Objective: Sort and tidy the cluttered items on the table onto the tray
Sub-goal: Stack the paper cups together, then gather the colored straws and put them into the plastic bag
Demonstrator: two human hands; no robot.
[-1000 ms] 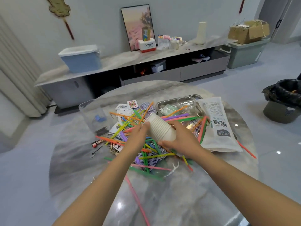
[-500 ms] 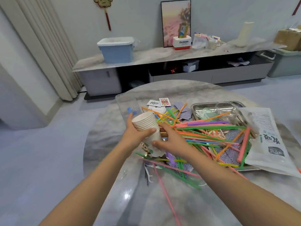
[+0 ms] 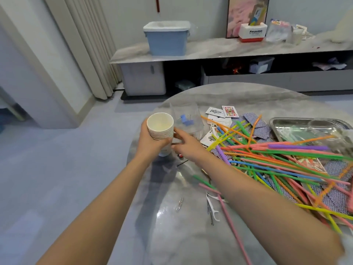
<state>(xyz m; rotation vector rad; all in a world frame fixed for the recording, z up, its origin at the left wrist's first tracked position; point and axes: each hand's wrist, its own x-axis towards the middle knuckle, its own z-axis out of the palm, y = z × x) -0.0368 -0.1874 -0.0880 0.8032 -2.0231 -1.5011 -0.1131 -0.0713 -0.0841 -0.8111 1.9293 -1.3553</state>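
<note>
A stack of white paper cups [image 3: 160,127] stands upright, mouth up, above the round table's left edge. My left hand [image 3: 150,143] grips it around the middle. My right hand [image 3: 188,145] has straight fingers that touch the stack's lower right side. A heap of coloured straws [image 3: 277,155] lies to the right over blue-backed playing cards [image 3: 254,125]. The metal tray [image 3: 298,121] sits at the far right and holds clear plastic items.
A clear plastic container [image 3: 188,119] with a blue piece inside stands just behind the cups. A white floss pick [image 3: 213,206], a paper clip [image 3: 179,204] and a pink straw [image 3: 234,228] lie on the marble table [image 3: 191,241]. A blue bin [image 3: 167,38] sits on the far cabinet.
Both hands carried the cup stack left from over the straws to the table's left edge and turned it upright. My right hand's fingers have straightened against it.
</note>
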